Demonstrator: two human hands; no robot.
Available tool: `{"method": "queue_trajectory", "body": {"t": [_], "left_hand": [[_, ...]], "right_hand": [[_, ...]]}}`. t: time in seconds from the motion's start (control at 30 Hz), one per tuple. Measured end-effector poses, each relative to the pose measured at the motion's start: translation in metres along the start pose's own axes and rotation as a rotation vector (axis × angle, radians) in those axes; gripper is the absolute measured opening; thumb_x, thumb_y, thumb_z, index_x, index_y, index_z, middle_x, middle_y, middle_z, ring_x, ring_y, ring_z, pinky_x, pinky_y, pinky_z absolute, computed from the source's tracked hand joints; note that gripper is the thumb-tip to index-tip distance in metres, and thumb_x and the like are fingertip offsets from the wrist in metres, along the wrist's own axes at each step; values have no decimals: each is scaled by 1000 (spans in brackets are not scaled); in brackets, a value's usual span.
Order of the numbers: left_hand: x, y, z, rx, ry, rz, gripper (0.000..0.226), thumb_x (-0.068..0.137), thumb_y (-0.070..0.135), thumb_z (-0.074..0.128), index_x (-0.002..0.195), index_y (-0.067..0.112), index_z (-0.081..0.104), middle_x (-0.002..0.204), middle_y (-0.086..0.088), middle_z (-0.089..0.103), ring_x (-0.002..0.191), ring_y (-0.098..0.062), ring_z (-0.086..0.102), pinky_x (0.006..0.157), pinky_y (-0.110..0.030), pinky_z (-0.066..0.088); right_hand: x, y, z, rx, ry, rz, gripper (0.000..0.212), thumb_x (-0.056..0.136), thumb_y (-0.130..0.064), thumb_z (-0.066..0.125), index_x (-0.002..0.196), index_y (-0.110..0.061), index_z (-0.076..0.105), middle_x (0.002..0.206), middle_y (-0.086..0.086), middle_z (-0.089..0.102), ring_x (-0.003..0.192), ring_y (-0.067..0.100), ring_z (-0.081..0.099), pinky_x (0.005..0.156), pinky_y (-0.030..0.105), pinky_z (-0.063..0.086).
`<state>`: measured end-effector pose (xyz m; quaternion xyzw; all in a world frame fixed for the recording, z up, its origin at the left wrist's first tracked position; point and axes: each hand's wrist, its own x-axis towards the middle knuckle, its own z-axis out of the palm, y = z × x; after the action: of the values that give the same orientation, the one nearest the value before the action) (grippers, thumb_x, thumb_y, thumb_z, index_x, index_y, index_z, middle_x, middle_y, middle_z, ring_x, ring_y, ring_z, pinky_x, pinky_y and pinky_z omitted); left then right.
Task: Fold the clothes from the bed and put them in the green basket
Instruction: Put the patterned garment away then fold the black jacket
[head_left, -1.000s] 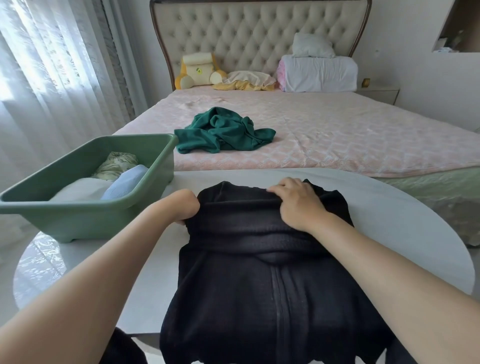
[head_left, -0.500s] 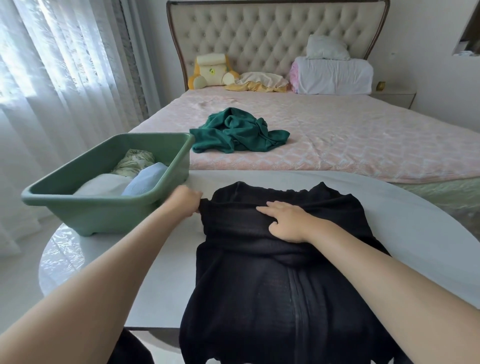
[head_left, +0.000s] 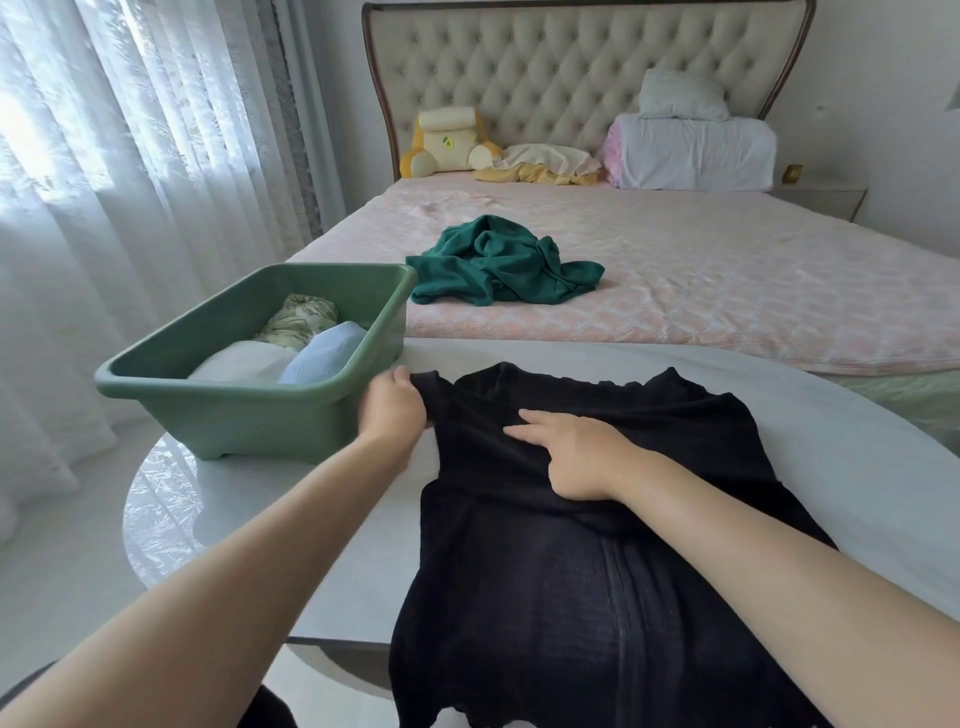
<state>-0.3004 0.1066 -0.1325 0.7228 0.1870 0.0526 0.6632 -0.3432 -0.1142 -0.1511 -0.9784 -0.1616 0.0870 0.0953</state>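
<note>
A black garment lies spread over the white round table, its lower part hanging off the near edge. My left hand pinches the garment's far left corner, right beside the green basket. Fingers apart, my right hand presses flat on the cloth's upper middle. The basket stands on the table's left side and holds three folded pieces: white, light blue and floral. A crumpled dark green garment lies on the pink bed behind the table.
Sheer curtains hang along the left. Pillows, a yellow cushion and a cream cloth sit by the tufted headboard. A nightstand is at the far right.
My right hand let go of the cloth's top edge, slid toward me and flattened on it. My left hand pulled the left corner outward toward the basket. The view shifted left.
</note>
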Motion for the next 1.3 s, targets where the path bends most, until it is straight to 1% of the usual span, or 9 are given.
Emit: {"method": "queue_trajectory", "body": {"t": [0.13,0.23,0.4,0.47,0.63,0.77,1.07,1.2,1.3], "left_hand": [[-7,4,2,-232,91,-136,30,105,11,30,119,21,54,111,-8,64,87,-29,65,85,-42,57],[-1,6,-11,456,143,223,33,105,14,33,123,-2,56,121,-23,61,112,-40,58,93,-45,46],[8,-18,-30,1423,-113,176,26,96,5,48,118,3,62,116,-11,65,109,-29,64,88,-36,52],[9,-30,-29,1554,-129,276,27,95,4,49,122,2,54,119,-9,62,108,-27,64,86,-34,54],[13,-33,-14,1406,-174,734,28,92,4,49,119,9,47,118,-10,51,110,-27,52,89,-34,46],[19,-34,-18,1462,-403,629,36,93,17,50,128,12,47,121,-9,50,114,-31,49,94,-43,46],[-12,9,-6,1374,-278,598,23,90,38,47,80,17,54,76,4,52,79,-23,53,65,-29,39],[-16,40,8,981,-321,384,23,90,34,58,88,11,62,80,0,61,72,-19,60,60,-28,48],[-24,51,17,422,-619,-31,39,96,44,57,111,9,60,97,-10,70,65,-24,71,50,-26,53]], "right_hand": [[2,1,1,36,-22,20,88,83,-1,42,155,-48,24,167,-13,10,153,16,17,124,36,15],[3,2,1,46,-47,40,91,82,0,42,155,-50,22,168,-10,8,153,16,15,125,38,9],[4,1,-1,37,-61,32,90,82,-1,42,155,-50,20,168,-8,7,153,16,14,125,39,9],[4,1,-1,42,-59,29,90,82,-1,41,155,-49,20,168,-8,7,153,16,14,125,39,9],[4,0,-4,66,-43,19,85,85,-2,43,155,-46,26,168,-7,12,153,17,14,125,37,9],[3,-3,-2,147,14,-10,70,93,-9,39,156,-39,30,167,-5,17,153,14,14,125,33,8],[7,-3,6,-17,-67,-5,63,99,-32,37,157,-45,18,169,-2,6,155,17,6,126,40,5],[4,0,-9,210,2,6,61,95,-24,51,152,-39,38,165,-5,25,151,14,22,121,27,16],[2,2,-19,330,155,38,50,97,-22,50,145,-35,49,147,-8,49,135,11,45,108,24,33]]}}
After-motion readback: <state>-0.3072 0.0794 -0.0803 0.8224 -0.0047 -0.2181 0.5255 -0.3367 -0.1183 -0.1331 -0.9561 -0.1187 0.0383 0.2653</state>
